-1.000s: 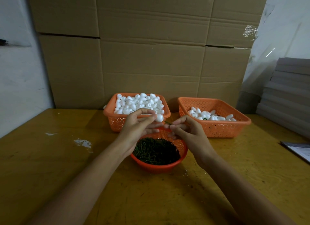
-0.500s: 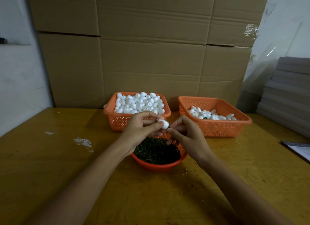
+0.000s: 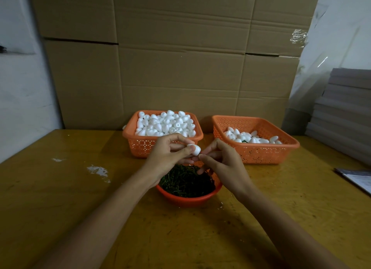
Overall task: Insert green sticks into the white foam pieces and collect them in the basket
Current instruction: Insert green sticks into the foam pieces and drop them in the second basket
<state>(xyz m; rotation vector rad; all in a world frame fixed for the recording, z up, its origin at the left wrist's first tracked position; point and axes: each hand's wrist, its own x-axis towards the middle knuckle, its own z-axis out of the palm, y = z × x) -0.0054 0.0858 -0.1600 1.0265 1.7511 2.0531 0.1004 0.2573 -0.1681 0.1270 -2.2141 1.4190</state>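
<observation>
Centrally, left fingers (image 3: 183,152) grasp one foam piece (image 3: 195,149), right fingers (image 3: 207,158) pinch its tip; two baskets (image 3: 128,132) (image 3: 261,154), one bowl (image 3: 186,201); yellow worktop (image 3: 60,198), cardboard (image 3: 180,68) behind.

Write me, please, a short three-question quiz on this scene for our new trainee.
1. True or false: the left hand holds a white foam piece.
2. Which is fuller? A: the left basket. B: the right basket.
3. Fill in: the round bowl in front holds green ___.
Key: 1 true; 2 A; 3 sticks.
</observation>
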